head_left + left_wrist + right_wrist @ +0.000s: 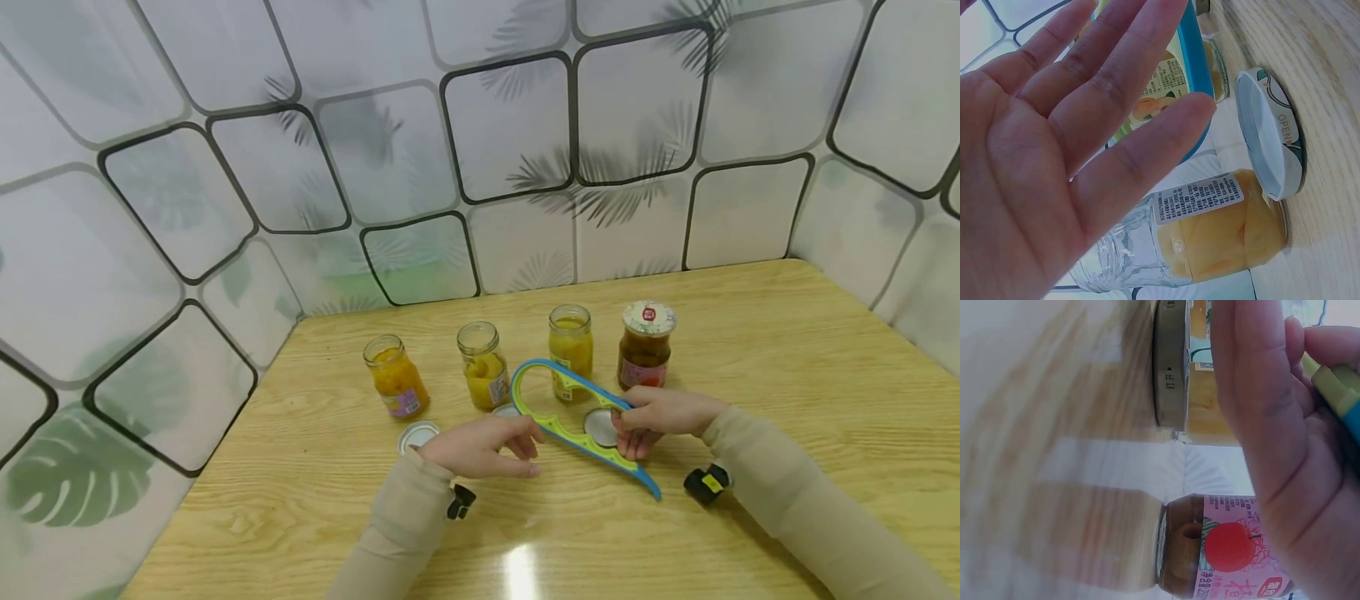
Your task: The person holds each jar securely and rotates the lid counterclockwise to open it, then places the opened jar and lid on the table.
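My right hand (pixel 663 412) grips a blue and yellow-green jar opener (pixel 588 446), a looped tool with scalloped inner edges, near its open end. Beside the loop's lower left side, my left hand (pixel 480 447) hovers with fingers loosely extended, holding nothing. Its palm (pixel 1016 187) fills much of the left wrist view. Behind the hands stand an uncovered jar of orange fruit (pixel 397 383), an uncovered jar of yellow fruit (pixel 486 379) and a fuller yellow jar (pixel 572 343). A brown jar with a white lid (pixel 648 319) stands close behind the right hand.
Loose lids lie on the wooden table (pixel 315 492): one by the left wrist (pixel 417 436), one partly hidden near the middle jar (pixel 507 410), and one seen through the opener's loop (pixel 600 427). A patterned wall (pixel 517 242) borders the table at the back.
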`<state>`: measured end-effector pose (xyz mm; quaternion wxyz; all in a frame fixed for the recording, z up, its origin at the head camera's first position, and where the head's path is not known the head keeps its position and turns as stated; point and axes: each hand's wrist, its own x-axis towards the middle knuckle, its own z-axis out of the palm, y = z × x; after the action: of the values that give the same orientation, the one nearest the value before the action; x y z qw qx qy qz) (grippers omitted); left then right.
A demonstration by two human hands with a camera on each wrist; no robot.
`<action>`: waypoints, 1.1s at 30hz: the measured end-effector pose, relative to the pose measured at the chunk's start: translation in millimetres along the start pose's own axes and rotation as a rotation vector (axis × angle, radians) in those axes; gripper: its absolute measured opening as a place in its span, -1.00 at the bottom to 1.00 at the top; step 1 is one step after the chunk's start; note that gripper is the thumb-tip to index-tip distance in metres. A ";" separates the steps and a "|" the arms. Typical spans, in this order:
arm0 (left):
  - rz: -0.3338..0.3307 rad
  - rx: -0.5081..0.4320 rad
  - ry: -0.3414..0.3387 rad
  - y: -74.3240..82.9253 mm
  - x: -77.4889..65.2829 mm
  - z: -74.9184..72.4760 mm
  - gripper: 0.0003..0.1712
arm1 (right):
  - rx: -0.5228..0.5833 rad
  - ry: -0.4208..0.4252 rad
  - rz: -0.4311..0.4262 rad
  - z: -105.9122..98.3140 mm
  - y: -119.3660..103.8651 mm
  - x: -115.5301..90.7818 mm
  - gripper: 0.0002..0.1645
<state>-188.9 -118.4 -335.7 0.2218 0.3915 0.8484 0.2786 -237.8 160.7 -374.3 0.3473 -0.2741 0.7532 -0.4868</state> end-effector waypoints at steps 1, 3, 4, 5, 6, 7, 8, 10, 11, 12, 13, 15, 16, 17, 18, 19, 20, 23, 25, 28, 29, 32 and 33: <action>0.000 0.002 0.000 0.0 0.1 0.0 -0.60 | -0.001 0.001 -0.001 -0.1 -0.1 -0.1 -0.80; -0.001 0.002 0.001 0.0 0.2 0.0 -0.59 | -0.004 0.001 -0.004 -0.2 -0.5 -0.2 -0.80; -0.002 0.003 0.002 0.0 0.3 0.0 -0.59 | -0.008 -0.001 -0.008 -0.2 -0.7 -0.3 -0.80; -0.003 0.003 0.002 0.0 0.4 0.0 -0.59 | -0.014 -0.004 -0.014 -0.1 -1.0 -0.3 -0.79; -0.004 0.001 0.002 0.0 0.4 0.0 -0.60 | -0.022 -0.008 -0.023 0.0 -1.4 -0.3 -0.78; -0.004 0.002 0.002 0.1 0.5 0.0 -0.60 | -0.031 -0.011 -0.034 0.2 -1.9 -0.4 -0.76; -0.004 0.000 0.001 0.2 0.5 -0.1 -0.60 | -0.044 -0.011 -0.045 0.6 -2.7 -0.7 -0.75; -0.005 0.000 0.000 0.3 0.7 -0.1 -0.59 | -0.066 -0.005 -0.061 1.7 -5.3 -1.7 -0.74; -0.004 -0.001 -0.001 0.3 0.8 0.0 -0.59 | -0.079 0.001 -0.066 2.4 -7.2 -2.6 -0.74; -0.002 0.001 -0.001 0.2 0.8 0.0 -0.60 | -0.095 0.011 -0.070 3.1 -9.6 -4.0 -0.73; 0.000 0.003 -0.002 -0.1 1.0 0.2 -0.60 | -0.109 0.021 -0.073 4.0 -12.3 -5.4 -0.73; 0.006 0.002 -0.004 -0.6 1.2 0.3 -0.61 | -0.148 0.039 -0.077 5.3 -19.0 -9.3 -0.73; 0.009 0.003 -0.005 -0.8 1.3 0.4 -0.62 | -0.164 0.043 -0.082 6.0 -22.6 -11.3 -0.72; 0.011 0.001 -0.005 -1.1 1.3 0.5 -0.62 | -0.186 0.047 -0.092 6.5 -26.5 -13.7 -0.72; 0.012 -0.002 -0.006 -1.3 1.3 0.6 -0.63 | -0.214 0.052 -0.101 6.8 -30.1 -15.9 -0.72; 0.012 -0.005 -0.006 -1.6 1.4 0.7 -0.63 | -0.243 0.057 -0.112 7.0 -33.3 -17.9 -0.72; 0.011 -0.008 -0.005 -1.8 1.3 0.7 -0.63 | -0.278 0.064 -0.128 7.2 -36.2 -20.1 -0.73; 0.000 -0.018 -0.003 -2.7 0.9 0.9 -0.63 | -0.369 0.101 -0.184 7.7 -43.6 -25.3 -0.78; -0.004 -0.022 -0.002 -3.1 0.7 0.8 -0.63 | -0.407 0.129 -0.221 7.9 -47.2 -28.1 -0.82; -0.011 -0.024 -0.002 -3.5 0.6 0.7 -0.62 | -0.416 0.158 -0.251 7.7 -53.0 -32.2 -0.82; -0.009 -0.021 -0.001 -3.4 0.5 0.6 -0.62 | -0.414 0.165 -0.249 7.5 -54.8 -33.9 -0.81; -0.009 -0.025 0.001 -3.5 0.5 0.6 -0.62 | -0.410 0.182 -0.239 5.6 -59.8 -39.9 -0.79; -0.010 -0.028 0.002 -3.4 0.5 0.6 -0.62 | -0.405 0.186 -0.242 4.6 -61.1 -42.3 -0.79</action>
<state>-190.7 -119.7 -338.4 0.2279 0.3841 0.8465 0.2896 -203.9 167.0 -308.4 0.1536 -0.3804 0.8258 -0.3871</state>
